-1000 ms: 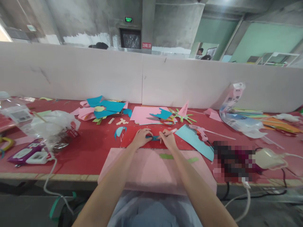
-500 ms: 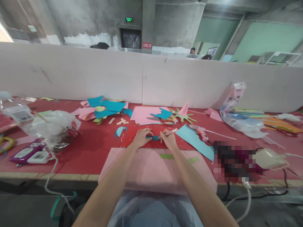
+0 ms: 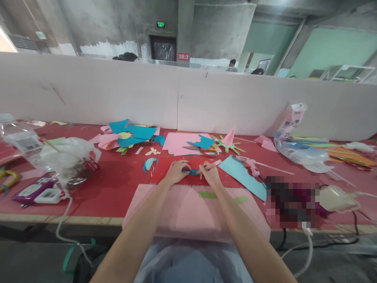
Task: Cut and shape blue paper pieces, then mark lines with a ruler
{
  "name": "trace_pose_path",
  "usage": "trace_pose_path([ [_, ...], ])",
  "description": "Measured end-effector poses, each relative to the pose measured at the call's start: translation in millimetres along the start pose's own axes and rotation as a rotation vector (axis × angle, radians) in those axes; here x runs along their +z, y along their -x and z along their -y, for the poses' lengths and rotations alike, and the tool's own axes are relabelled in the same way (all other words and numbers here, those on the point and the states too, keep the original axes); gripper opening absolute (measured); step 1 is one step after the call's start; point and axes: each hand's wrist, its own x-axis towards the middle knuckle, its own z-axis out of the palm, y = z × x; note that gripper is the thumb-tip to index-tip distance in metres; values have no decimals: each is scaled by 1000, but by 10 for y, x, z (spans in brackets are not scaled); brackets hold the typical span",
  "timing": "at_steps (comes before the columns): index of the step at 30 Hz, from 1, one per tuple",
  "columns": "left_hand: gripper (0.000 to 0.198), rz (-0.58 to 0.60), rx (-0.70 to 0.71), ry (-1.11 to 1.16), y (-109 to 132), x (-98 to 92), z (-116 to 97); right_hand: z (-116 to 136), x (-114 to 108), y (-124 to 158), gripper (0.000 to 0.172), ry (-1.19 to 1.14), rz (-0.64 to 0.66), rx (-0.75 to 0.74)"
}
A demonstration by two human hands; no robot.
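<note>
At ten o'clock from the blue paper strip [image 3: 193,172], a heap of blue and pink paper [image 3: 138,135] lies on the red table [image 3: 118,192]. At nine o'clock, a light-blue half-circle [image 3: 149,163] lies near the left hand [image 3: 177,171], whose grip is clamped on the strip's left end. The strip itself lies between both hands, above a red sheet [image 3: 191,181]. At twelve o'clock, scissors [image 3: 204,149] rest on pink sheets [image 3: 179,141]. At three o'clock, the right hand [image 3: 208,172] has fingertips bunched at the strip's right end; I cannot tell whether its grip is clamped on it. Further toward three lie a light-blue sheet [image 3: 243,179] and a pink glue gun [image 3: 252,166].
</note>
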Motion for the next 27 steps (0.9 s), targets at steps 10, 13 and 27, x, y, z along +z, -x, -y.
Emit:
trace_pose_path([
  [10, 13, 1, 5, 0, -4, 12, 20, -20, -18, -21, 23, 29, -7, 9],
  [13, 14, 2, 3, 2, -2, 5, 11, -12, -19, -14, 25, 32, -5, -7],
  [27, 13, -1, 2, 2, -2, -2, -4, 54, -15, 14, 25, 35, -38, 21],
])
